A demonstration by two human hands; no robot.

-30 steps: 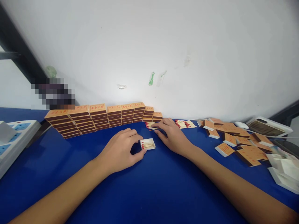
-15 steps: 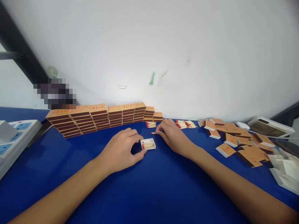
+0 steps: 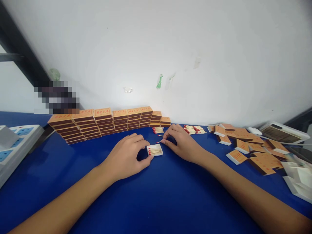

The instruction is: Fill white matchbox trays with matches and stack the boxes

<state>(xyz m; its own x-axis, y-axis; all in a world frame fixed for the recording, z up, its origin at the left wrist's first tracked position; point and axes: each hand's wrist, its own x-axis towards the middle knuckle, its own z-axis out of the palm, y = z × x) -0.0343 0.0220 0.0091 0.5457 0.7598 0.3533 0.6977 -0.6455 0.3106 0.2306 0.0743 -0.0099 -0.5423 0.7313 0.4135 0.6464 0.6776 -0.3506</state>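
My left hand [image 3: 128, 156] grips a small white matchbox tray [image 3: 155, 154] at its left end, thumb in front and fingers behind. The tray lies on the blue table with several red-tipped matches [image 3: 155, 151] inside, heads to the left. Just right of it, my right hand [image 3: 179, 141] has its fingers bent around a match [image 3: 159, 142] at the thumb tip. A second match [image 3: 160, 136] sticks out by the fingertips. Behind the tray lies a small bundle of matches [image 3: 158, 130]; a larger pile of matches [image 3: 195, 129] is behind my right hand.
Stacked orange matchboxes [image 3: 102, 122] line the wall on the left. Loose matchbox sleeves [image 3: 243, 139] are scattered at the right, near white trays [image 3: 298, 178] and a white device [image 3: 284, 133]. A power strip [image 3: 21, 139] sits at the left edge.
My right thumb and fingertips have parted a little, and two separate matches now show where one was visible. My left hand and the tray have stayed in place.
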